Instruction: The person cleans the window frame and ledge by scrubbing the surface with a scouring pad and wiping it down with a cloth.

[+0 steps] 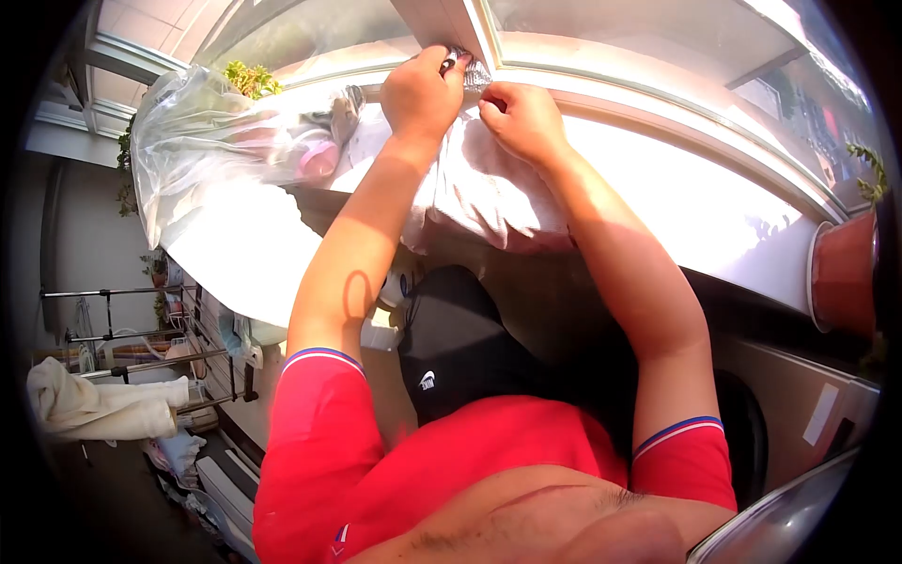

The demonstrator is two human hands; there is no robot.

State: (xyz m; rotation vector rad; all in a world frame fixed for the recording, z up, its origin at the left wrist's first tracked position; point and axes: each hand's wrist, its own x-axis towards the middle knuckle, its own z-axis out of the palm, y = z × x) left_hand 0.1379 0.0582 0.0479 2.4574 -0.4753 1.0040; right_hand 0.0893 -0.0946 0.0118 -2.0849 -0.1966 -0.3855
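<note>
At the foot of the window frame (456,23), my left hand (423,94) is closed, with a small dark and shiny thing showing at its fingertips; its kind is unclear. My right hand (526,122) is just to the right, its fingers curled together, and what they hold is hidden. Between the two hands shows a crinkled silvery piece (477,75) against the frame. A white cloth (479,188) hangs in folds over the sill's edge below my hands.
On the white sill (695,179), a clear plastic bag (193,122) lies left, beside a pink item (318,160). A reddish-brown flowerpot (841,273) stands right. Window glass (648,47) rises behind. Lower left, a drying rack (141,367) carries a cream garment (94,404).
</note>
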